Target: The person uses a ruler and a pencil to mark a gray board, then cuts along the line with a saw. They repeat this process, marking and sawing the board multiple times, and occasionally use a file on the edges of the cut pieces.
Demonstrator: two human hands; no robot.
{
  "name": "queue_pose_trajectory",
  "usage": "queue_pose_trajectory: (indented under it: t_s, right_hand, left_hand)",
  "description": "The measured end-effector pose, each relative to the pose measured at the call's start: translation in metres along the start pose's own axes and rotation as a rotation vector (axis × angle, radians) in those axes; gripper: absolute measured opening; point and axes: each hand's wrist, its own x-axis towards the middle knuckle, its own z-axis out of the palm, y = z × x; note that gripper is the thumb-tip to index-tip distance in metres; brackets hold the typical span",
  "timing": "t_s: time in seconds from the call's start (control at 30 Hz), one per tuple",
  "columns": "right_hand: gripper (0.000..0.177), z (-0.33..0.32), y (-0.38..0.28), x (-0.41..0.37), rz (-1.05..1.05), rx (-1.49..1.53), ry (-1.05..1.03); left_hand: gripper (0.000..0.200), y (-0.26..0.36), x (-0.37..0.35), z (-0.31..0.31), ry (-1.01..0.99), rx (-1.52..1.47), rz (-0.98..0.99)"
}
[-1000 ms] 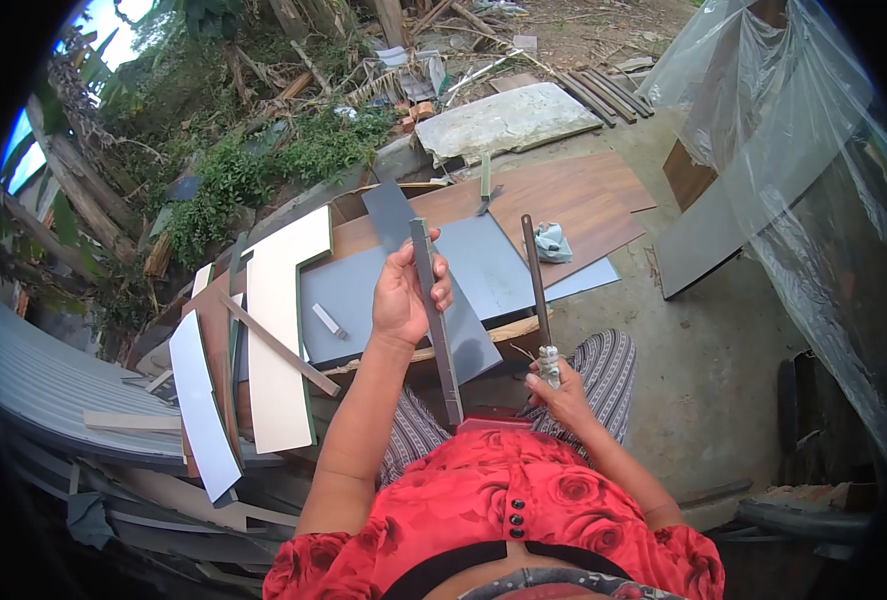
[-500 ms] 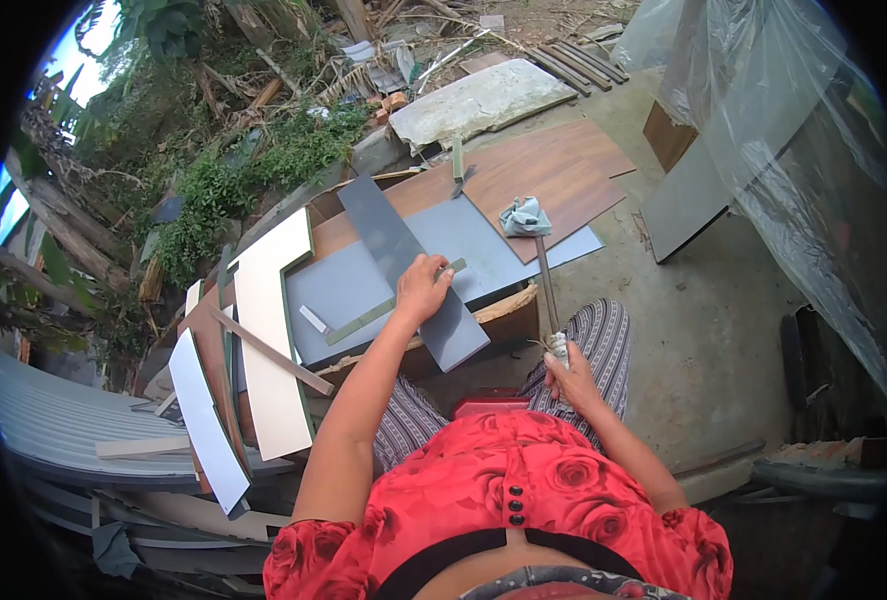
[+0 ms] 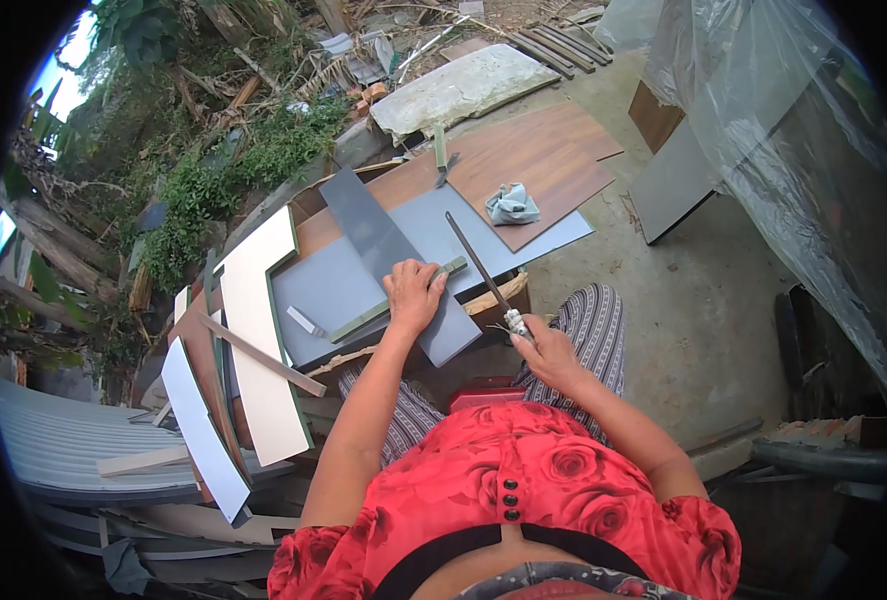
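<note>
The left hand (image 3: 416,297) is palm down with its fingers curled over a narrow green-edged strip (image 3: 362,322), grasping it against a dark grey board (image 3: 369,225). The strip lies slantwise across the board, one end sticking out to the left of this hand and the other just to its right. The board itself runs from beyond the left hand to a corner on its near right side, and rests over a blue-grey panel (image 3: 334,285) that spreads out on both sides of the hand

The right hand (image 3: 547,355) is clenched around the wrapped, whitish handle (image 3: 516,320) of a long narrow blade (image 3: 479,264), which points forward and leftward from that hand; whether the blade touches anything beneath it, I cannot tell. The blade and the strip are near each other but apart

Left of the left hand, a small pale block (image 3: 306,321) lies on the blue-grey panel, and farther out stands a cream panel (image 3: 256,350) with a green edge, a thin lath (image 3: 264,355) leaning across it. Ahead of the right hand, a crumpled pale blue cloth (image 3: 512,205) sits on wood-grain boards (image 3: 534,170). Well off to the right of that hand hangs clear plastic sheeting (image 3: 794,150)
</note>
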Motion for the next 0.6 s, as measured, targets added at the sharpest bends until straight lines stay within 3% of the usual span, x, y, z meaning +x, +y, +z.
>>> queue_pose_trajectory:
  t_s: [0.2,0.6]
  right_hand:
    - [0.025,0.020,-0.012,0.040,-0.005,-0.311,-0.112]
    - [0.028,0.029,-0.025,0.050,0.051,-0.526,-0.198]
  left_hand:
    - [0.020,0.006,-0.003,0.005,0.051,0.035,-0.047]
    - [0.022,0.011,-0.004,-0.001,0.033,0.052,-0.087]
